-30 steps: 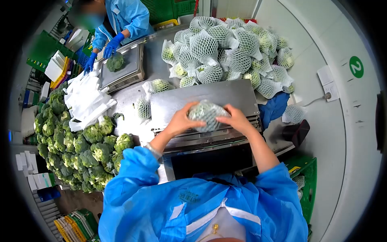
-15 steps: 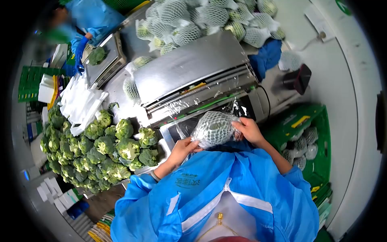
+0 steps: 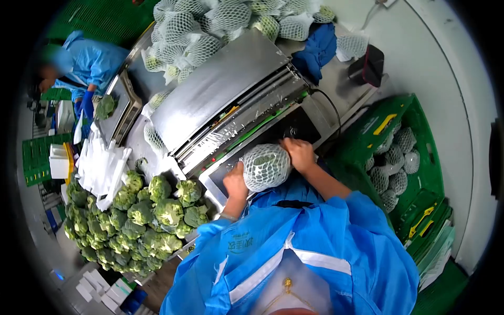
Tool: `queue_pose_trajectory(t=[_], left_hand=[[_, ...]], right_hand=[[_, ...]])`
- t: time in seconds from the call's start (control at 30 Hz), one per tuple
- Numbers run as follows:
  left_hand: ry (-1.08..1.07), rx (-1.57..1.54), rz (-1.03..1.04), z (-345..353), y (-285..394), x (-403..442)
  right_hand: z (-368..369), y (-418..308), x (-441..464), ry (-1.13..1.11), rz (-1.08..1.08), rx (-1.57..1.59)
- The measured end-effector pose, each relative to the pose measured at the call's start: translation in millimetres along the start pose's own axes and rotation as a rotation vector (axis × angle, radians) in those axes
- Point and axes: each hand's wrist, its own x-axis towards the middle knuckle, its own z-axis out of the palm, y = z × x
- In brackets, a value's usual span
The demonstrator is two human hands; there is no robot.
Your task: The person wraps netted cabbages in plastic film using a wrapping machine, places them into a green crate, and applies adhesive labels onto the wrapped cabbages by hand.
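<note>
A broccoli head in a white foam net (image 3: 266, 168), wrapped in shiny clear film, is held close to my body in front of the wrapping machine (image 3: 241, 115). My left hand (image 3: 236, 181) is closed at its left side, thumb up. At its upper right, my right hand (image 3: 299, 156) is closed too, with fingers curled. Both hands seem to grip the film at the sides; the exact grip is partly hidden. Dark green shows through the net. Behind it lies the machine's dark plate (image 3: 294, 126).
Bare broccoli heads (image 3: 131, 220) are piled at left beside white foam nets (image 3: 102, 165). Netted vegetables (image 3: 205, 31) are heaped behind the machine. A green crate (image 3: 425, 152) at right holds wrapped ones. A co-worker (image 3: 89, 63) in blue stands by a scale (image 3: 118, 107) at far left.
The wrapped broccoli has turned more upright, its film drawn tighter. My hands have changed from fingertip holds to closed grips at its sides. The view has shifted; the co-worker's hand has moved off the scale.
</note>
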Motion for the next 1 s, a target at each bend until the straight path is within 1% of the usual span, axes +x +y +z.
queue_pose_trajectory(t=[0.07, 0.1, 0.13, 0.17, 0.2, 0.23, 0.3, 0.37, 0.4, 0.47, 0.57, 0.67, 0.7, 0.73, 0.8, 0.87, 0.9, 1.0], left_hand=[[-0.136, 0.012, -0.012, 16, 0, -1], [0.011, -0.246, 0.186, 20, 6, 2], [0.142, -0.513, 0.384, 18, 17, 0], [0.159, -0.633, 0.271, 21, 22, -9], [0.188, -0.76, 0.161, 23, 27, -17], [0.097, -0.717, 0.265, 0, 30, -17], [-0.053, -0.628, 0.489, -55, 44, 1], [-0.138, -1.141, 0.261, -79, 91, 5], [-0.21, -1.017, 0.262, -85, 107, 11], [-0.394, -1.086, 0.223, -89, 137, 18], [-0.703, -1.265, 0.085, -83, 174, 18], [-1.013, -1.449, -0.143, -73, 204, 13], [-1.089, -1.492, -0.214, -72, 215, 10], [-1.165, -1.53, -0.29, -70, 226, 10], [-1.287, -1.588, -0.422, -62, 250, 10], [-1.402, -1.621, -0.525, -55, 274, 10], [-1.454, -1.632, -0.575, -50, 285, 10], [-1.618, -1.701, -0.68, -36, 325, 15]], right_hand=[[-10, -13, 4, -0.129, 0.217, 0.416], [-15, -14, 12, -0.169, 0.32, 0.616], [14, -6, -3, -0.179, 0.124, 1.131], [-12, -17, -10, -0.344, 0.118, 1.3], [-42, -29, -19, -0.492, 0.129, 1.383], [-71, -41, -29, -0.584, 0.147, 1.435], [-114, -58, -48, -0.613, 0.133, 1.493], [-143, -69, -57, -0.528, 0.085, 1.48], [-152, -71, -56, -0.464, 0.055, 1.45], [-169, -67, -60, -0.329, 0.018, 1.327], [-186, -55, -88, -0.116, 0.078, 0.949], [-227, -46, -124, 0.416, 0.092, 0.543], [-254, -40, -127, 0.625, 0.038, 0.282], [-276, -32, -126, 0.748, 0.036, 0.309], [-304, -4, -148, 0.654, 0.024, 0.346], [-304, 31, -188, 0.259, 0.178, 0.968], [-319, 49, -214, -0.051, 0.4, 1.474], [-336, 66, -254, 0.044, 0.209, 1.223]])
